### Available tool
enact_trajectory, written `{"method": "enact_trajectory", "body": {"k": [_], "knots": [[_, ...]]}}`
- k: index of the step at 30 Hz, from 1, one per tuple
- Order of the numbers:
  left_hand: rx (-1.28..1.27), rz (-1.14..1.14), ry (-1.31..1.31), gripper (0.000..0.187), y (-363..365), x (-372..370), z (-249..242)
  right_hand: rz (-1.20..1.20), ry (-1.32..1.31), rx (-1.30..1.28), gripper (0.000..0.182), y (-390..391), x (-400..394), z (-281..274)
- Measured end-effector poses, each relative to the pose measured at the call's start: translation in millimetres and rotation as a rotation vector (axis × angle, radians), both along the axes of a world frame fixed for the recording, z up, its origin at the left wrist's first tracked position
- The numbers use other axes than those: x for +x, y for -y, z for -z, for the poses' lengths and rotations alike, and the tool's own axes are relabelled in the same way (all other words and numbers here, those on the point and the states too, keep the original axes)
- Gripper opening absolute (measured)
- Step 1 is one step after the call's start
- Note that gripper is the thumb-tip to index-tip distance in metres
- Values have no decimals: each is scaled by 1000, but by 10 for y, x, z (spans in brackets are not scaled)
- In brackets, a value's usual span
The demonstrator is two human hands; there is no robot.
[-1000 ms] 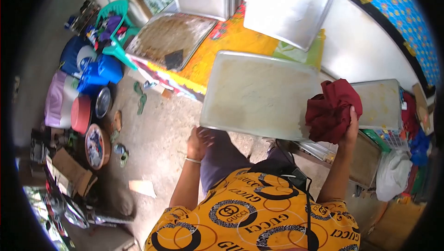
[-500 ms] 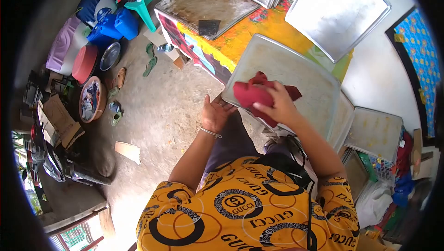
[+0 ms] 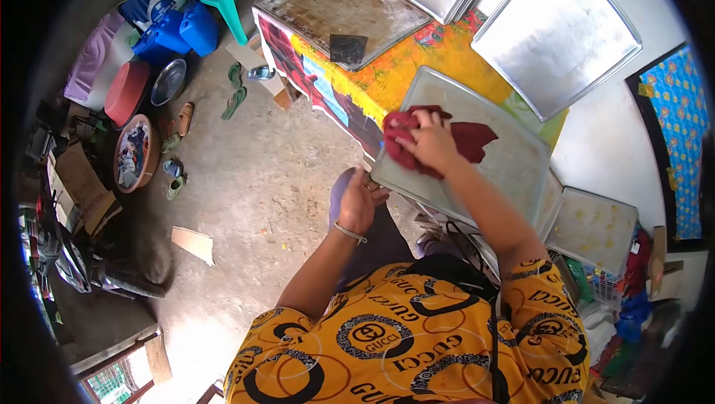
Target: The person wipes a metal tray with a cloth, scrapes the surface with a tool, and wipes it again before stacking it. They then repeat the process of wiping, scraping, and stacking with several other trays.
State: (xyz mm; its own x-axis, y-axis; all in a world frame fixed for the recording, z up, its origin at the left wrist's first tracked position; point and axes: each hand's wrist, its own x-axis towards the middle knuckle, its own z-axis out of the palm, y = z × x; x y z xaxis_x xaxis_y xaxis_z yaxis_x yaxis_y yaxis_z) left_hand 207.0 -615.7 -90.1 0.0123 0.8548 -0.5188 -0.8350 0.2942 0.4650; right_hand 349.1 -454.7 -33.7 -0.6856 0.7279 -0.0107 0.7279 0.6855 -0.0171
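A dark red cloth (image 3: 471,140) lies bunched on a grey metal baking tray (image 3: 514,169). My right hand (image 3: 432,140) is closed on the cloth and presses it against the tray's left part. At the tray's near left corner is my left hand (image 3: 359,201), its thumb by the rim and its fingers curled at the edge, partly hidden below it. The tray rests at a slant against the front of a table with a yellow flowered cover (image 3: 376,90).
A stained tray (image 3: 335,5) with a dark square piece (image 3: 348,50) lies on the table. A shiny tray (image 3: 555,39) leans on the wall; another tray (image 3: 596,229) sits at right. Slippers (image 3: 234,103), basins (image 3: 126,95) and a cardboard piece (image 3: 193,245) are on the floor at left.
My right hand has moved the cloth slightly across the tray, its fingers now flatter on it. My left hand has shifted right and down, closer around the tray's corner. The view has turned slightly.
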Motion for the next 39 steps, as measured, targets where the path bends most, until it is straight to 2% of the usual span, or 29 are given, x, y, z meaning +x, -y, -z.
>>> {"method": "enact_trajectory", "body": {"k": [2,3,5,8,11,14,15,16,18,20,21,25,27,28,30,31,34,35,37,39], "knots": [[6,-1,-73,43,3,63,45,79,-119,214,43,-384,106,211],[-8,-23,-20,30,-18,61,65,171,-77,155,43,-550,132,164],[-6,-45,-51,28,-33,79,68,331,-60,118,41,-813,196,139],[9,-20,-73,28,-45,49,125,386,-19,120,41,-801,162,96],[1,3,-90,33,-59,30,160,247,-19,119,42,-350,179,129],[-22,-16,-38,39,-98,18,101,27,-103,73,44,440,208,79],[-32,-27,-10,42,-100,9,82,-34,-60,-10,45,642,208,42],[-29,-50,14,44,-114,14,130,-119,-179,17,43,826,199,-3],[-23,-97,55,48,-149,19,256,-155,-211,-13,38,886,164,-22],[-6,-93,-31,40,-138,6,316,-101,-198,-6,36,739,119,29],[-10,-91,-95,36,-136,36,181,-74,-193,-3,35,622,85,58],[-55,-68,-276,21,-154,77,172,188,-135,105,39,-116,-15,99],[-47,-56,-315,20,-168,80,201,262,-197,155,42,-485,-23,160],[-43,-49,-333,20,-176,73,193,313,-213,93,43,-622,-36,114],[-17,-31,-362,20,-176,54,186,396,-84,89,44,-848,-78,57],[-6,-20,-376,20,-174,47,177,420,-117,55,46,-927,-94,50],[19,-26,-331,28,-205,27,224,484,-128,20,47,-1103,-125,62],[24,37,-784,29,-244,4,235,507,-173,55,47,-1146,-141,121],[65,173,-1684,30,-442,-17,-128,521,-162,43,47,-1155,-146,102],[-56,292,-1699,39,-792,20,-456,524,-160,53,46,-1144,-135,111]]}}
